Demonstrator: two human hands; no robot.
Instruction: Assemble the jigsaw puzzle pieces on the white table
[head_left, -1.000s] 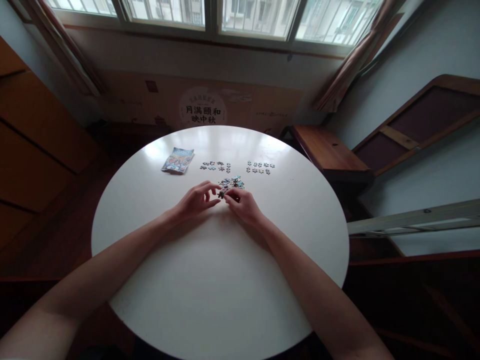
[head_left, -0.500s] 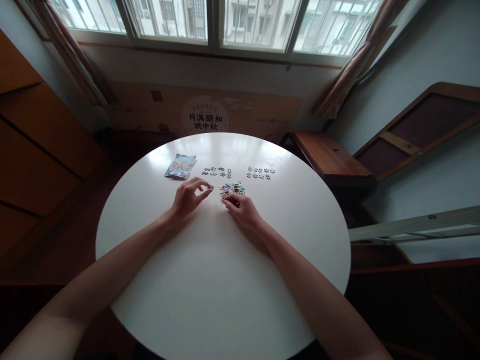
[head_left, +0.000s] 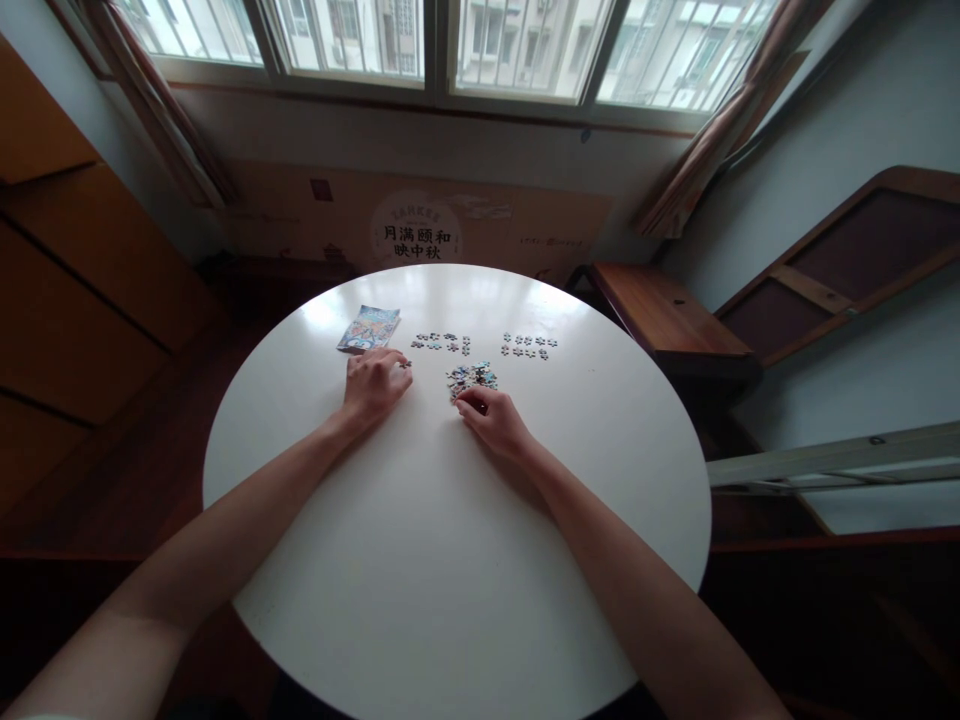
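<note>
Head view: the person's left hand (head_left: 373,382) has a narrow grip, thumb and fingers curled around a small, dark, knobbed jigsaw piece (head_left: 405,364) at the fingertips; whether that piece touches the tabletop cannot be told. The right hand (head_left: 495,418) has thumb and forefinger almost together at the near side of a heap of multicoloured jigsaw pieces (head_left: 471,376); whether a piece sits between them is hidden. That hand seems placed there to keep the heap together or sort through it.

The heap lies beyond the middle of the round, glossy white tabletop (head_left: 450,560), towards its far edge. Closer to that edge are two groups of separate pieces in short rows, one left (head_left: 435,345) and one right (head_left: 517,352), spaced apart perhaps so each outline shows. A colourful, flat printed packet (head_left: 370,328) lies just beyond the left hand, towards the far left edge, apparently set aside from the pieces.
</note>
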